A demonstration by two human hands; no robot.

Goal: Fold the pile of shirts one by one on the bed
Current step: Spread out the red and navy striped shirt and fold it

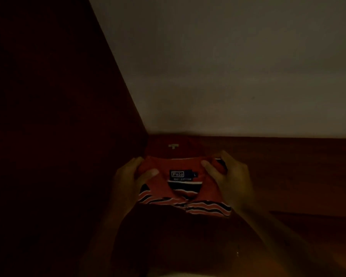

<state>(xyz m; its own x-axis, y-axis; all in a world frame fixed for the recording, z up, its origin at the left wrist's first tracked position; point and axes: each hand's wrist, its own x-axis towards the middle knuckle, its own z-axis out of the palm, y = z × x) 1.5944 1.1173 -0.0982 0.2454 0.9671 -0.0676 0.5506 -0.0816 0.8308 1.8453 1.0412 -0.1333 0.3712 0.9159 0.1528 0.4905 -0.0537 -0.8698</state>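
Observation:
The scene is very dark. A folded red polo shirt with black and white stripes and a dark neck label lies in front of me, collar facing up. My left hand grips its left collar edge, thumb on top. My right hand grips the right collar edge the same way. Behind it, in the corner, lies another folded red shirt with a small pale label.
A dark red-brown panel rises on the left. A pale wall stands behind. The reddish surface stretches to the right, with a step or edge near the lower right.

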